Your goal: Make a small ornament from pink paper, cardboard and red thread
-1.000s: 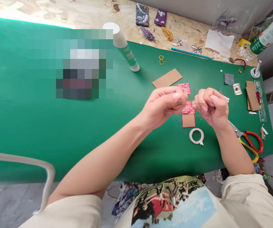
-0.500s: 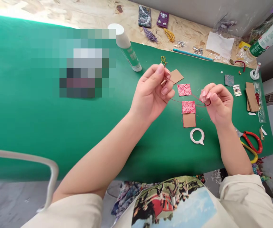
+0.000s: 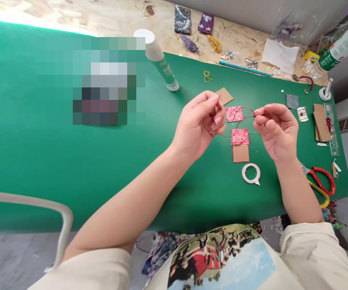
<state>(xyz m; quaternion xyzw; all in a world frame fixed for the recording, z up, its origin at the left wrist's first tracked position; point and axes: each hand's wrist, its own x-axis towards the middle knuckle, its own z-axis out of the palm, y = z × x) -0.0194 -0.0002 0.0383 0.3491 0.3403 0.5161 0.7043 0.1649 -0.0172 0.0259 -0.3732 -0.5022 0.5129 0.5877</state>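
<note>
A thin dark red cord [image 3: 247, 117] runs in loose curves between my two hands, above the mat. My left hand [image 3: 205, 119] is closed in a pinch on one part of it, with a short end sticking up past the fingertips. My right hand [image 3: 278, 129] pinches another part between thumb and fingers. Below the cord lie a red patterned square [image 3: 234, 114] and a second red patterned square [image 3: 239, 137], whose lower part shows bare brown card [image 3: 240, 154]. Behind my left hand a brown card piece [image 3: 224, 96] is partly hidden.
A glue stick [image 3: 164, 68] lies left of a yellow twisted cord [image 3: 207, 76]. A white tape roll [image 3: 251, 174] and red-and-yellow-handled scissors [image 3: 321, 181] lie nearer me. Cardboard strips [image 3: 321, 123], a clear ruler [image 3: 331, 141] and a teal pencil [image 3: 244, 68] lie farther off.
My left hand has come down and slightly right, uncovering the yellow cord. The red cord's loops have shifted up beside my right fingertips, which stay pinched.
</note>
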